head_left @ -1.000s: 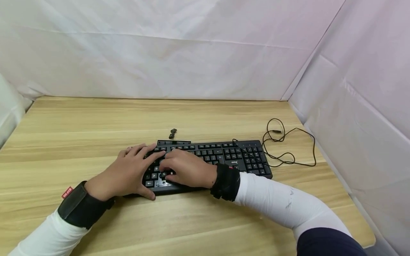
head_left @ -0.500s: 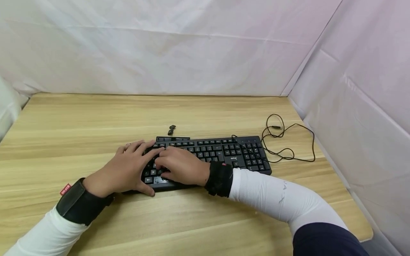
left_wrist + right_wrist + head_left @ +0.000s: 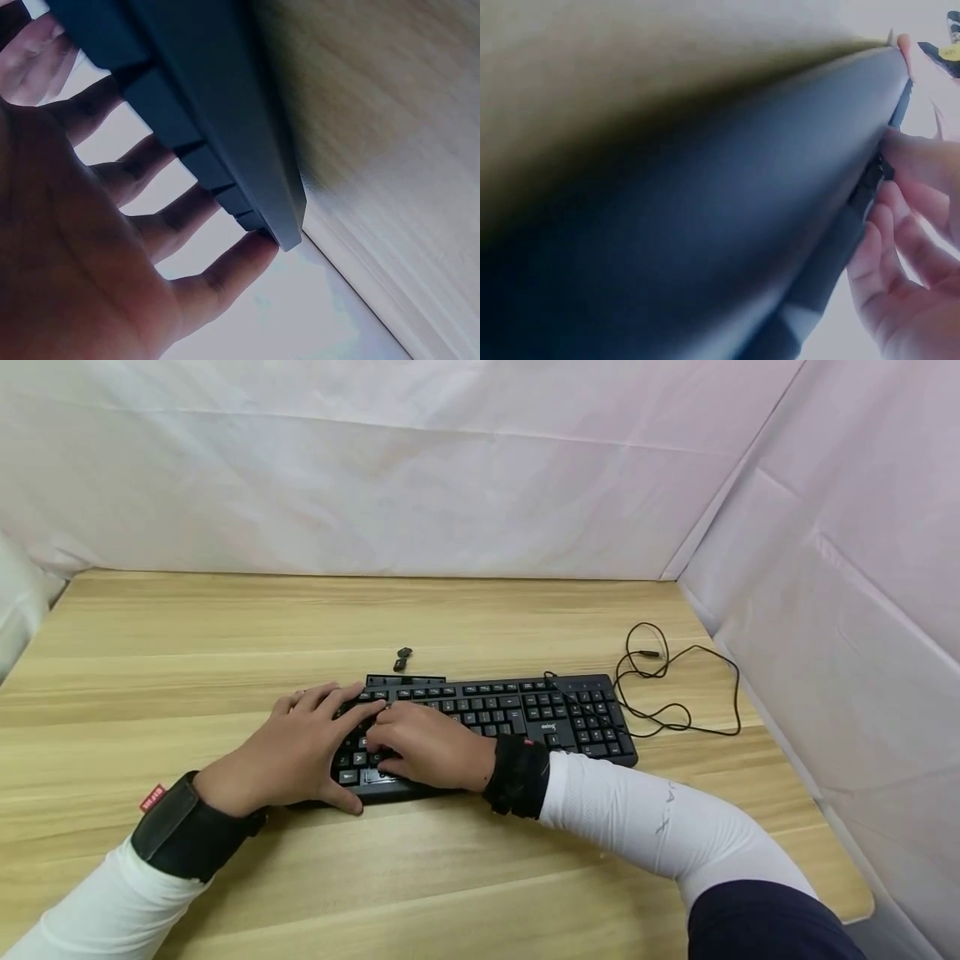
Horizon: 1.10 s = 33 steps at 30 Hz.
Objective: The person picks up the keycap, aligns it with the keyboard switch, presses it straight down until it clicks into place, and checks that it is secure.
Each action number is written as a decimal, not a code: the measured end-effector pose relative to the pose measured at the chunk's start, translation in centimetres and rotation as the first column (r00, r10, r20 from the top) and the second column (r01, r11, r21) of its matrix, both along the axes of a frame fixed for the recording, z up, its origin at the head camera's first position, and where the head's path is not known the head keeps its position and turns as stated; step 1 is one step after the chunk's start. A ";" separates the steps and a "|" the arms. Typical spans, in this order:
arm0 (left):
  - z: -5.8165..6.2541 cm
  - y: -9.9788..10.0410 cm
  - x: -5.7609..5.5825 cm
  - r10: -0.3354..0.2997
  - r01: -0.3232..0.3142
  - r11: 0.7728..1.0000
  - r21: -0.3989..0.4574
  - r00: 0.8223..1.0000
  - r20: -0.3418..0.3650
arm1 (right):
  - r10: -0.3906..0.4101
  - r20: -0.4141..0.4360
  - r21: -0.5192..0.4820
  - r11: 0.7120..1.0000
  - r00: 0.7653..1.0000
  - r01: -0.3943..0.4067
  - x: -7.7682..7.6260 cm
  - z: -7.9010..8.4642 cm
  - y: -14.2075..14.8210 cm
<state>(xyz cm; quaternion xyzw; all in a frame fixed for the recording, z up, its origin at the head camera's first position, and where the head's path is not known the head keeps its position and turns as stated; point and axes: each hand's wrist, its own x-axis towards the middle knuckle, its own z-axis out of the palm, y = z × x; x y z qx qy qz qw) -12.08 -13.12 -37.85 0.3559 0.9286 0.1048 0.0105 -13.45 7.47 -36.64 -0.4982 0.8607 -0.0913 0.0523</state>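
A black keyboard (image 3: pixel 487 714) lies on the wooden table. My left hand (image 3: pixel 300 760) rests spread over its left end. The left thumb lies along the front edge, and the other fingers reach across the keys to the back. My right hand (image 3: pixel 427 745) is beside it, over the left part of the keys, with curled fingers. In the right wrist view, the right thumb (image 3: pixel 922 159) and fingers pinch a small dark keycap (image 3: pixel 889 169) at the key surface. The hand hides most of that keycap from above.
Behind the keyboard lie small black loose pieces (image 3: pixel 402 659). A flat black strip (image 3: pixel 405 680) sits against its back edge. The keyboard's cable (image 3: pixel 693 727) is looped at the right. White cloth (image 3: pixel 480 493) stands behind the wooden table (image 3: pixel 187 627).
The whole view has shifted slightly, so the table appears higher. Both hands stay at the left part of the keyboard; the right fingers have moved only slightly over the keys.
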 end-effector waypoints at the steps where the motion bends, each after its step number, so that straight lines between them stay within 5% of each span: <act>1: 0.0 0.0 -0.1 -0.003 0.003 1.000 -0.002 1.000 0.001 | 0.003 0.004 0.001 1.000 1.000 -0.003 0.0 0.0 0.0; 10: 0.1 0.1 -0.3 -0.010 0.010 1.000 0.000 1.000 -0.012 | 0.035 -0.109 0.052 0.998 0.993 -0.029 0.1 -0.1 0.0; 17: -0.4 0.1 -0.2 -0.006 0.006 1.000 0.003 1.000 -0.003 | 0.146 -0.319 0.158 0.982 0.937 -0.100 0.8 -0.3 0.2; 33: -0.2 0.0 -0.2 0.002 -0.002 1.000 -0.001 1.000 0.006 | 0.086 -0.271 0.065 0.995 0.959 -0.071 0.4 0.0 0.4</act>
